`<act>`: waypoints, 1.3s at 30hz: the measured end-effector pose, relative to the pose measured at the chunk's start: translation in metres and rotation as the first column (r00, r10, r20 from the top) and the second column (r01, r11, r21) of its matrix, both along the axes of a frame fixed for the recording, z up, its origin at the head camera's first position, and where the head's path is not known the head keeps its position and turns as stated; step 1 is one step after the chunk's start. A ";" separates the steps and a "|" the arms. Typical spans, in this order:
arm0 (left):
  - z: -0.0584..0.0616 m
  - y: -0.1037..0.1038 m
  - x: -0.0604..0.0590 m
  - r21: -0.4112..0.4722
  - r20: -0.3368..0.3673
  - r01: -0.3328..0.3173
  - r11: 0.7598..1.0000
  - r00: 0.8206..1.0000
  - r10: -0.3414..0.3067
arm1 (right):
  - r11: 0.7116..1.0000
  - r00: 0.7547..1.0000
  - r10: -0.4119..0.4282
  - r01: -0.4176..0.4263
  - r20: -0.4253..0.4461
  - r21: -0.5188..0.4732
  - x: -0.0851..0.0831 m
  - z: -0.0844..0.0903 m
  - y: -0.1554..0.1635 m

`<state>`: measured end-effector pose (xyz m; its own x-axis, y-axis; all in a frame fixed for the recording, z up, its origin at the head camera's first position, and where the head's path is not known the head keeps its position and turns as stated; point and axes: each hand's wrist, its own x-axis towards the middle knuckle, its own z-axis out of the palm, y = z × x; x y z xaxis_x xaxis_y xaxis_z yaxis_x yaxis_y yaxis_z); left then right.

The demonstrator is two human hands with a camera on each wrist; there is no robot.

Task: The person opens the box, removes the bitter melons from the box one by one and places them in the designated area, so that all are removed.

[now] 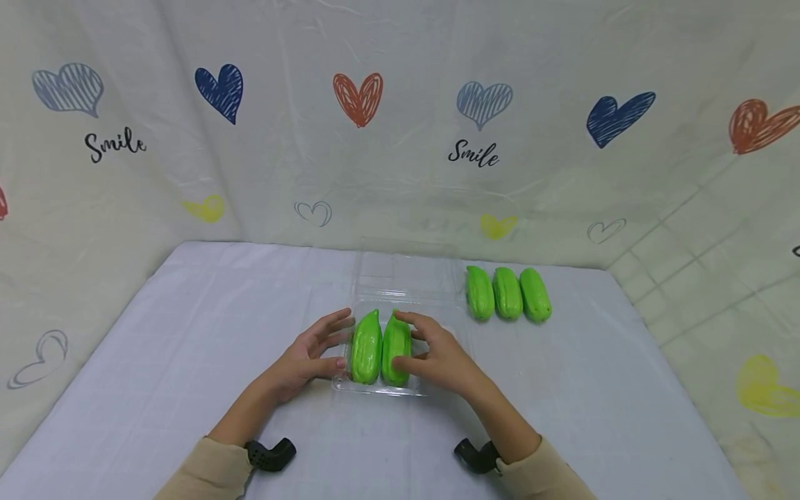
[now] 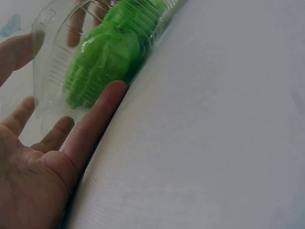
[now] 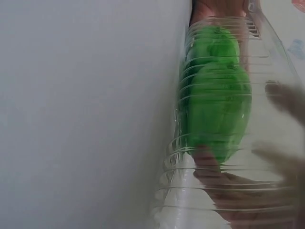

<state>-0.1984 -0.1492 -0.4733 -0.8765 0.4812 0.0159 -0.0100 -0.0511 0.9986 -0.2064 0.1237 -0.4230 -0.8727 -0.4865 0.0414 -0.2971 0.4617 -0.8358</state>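
Note:
A clear plastic clamshell box (image 1: 381,390) stands on the table, its lid (image 1: 406,274) tipped back. Inside, side by side, lie two ridged green toy gourds: a left one (image 1: 366,351) and a right one (image 1: 396,347). My left hand (image 1: 312,351) is at the box's left side, fingers spread and fairly straight; in the left wrist view its thumb (image 2: 112,93) lies along the lower wall. My right hand (image 1: 440,354) reaches over the right side and holds the right gourd between thumb and fingers. Its fingers look blurred through the wall in the right wrist view.
Three more green gourds (image 1: 509,294) lie in a row behind and right of the box. A white cloth (image 1: 562,403) covers the table. Behind it hangs a pale sheet (image 1: 400,173) printed with hearts. Black wrist cameras (image 1: 271,455) sit by both sleeves.

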 end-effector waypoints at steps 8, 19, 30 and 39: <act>-0.001 -0.001 0.000 0.009 -0.005 0.011 1.000 1.000 -0.011 | 0.999 0.999 0.037 -0.037 -0.001 0.027 -0.001 -0.001 -0.003; 0.002 0.001 0.002 0.018 0.000 0.010 1.000 1.000 -0.010 | 0.996 0.999 0.035 -0.037 0.018 0.078 -0.003 -0.002 -0.005; 0.003 0.001 0.002 0.018 0.001 0.010 1.000 1.000 -0.010 | 0.996 0.999 0.028 -0.030 0.025 0.081 -0.002 0.000 -0.006; 0.003 0.001 0.002 0.024 0.002 0.011 1.000 1.000 -0.011 | 0.996 1.000 0.014 -0.016 0.016 0.088 -0.002 0.002 -0.005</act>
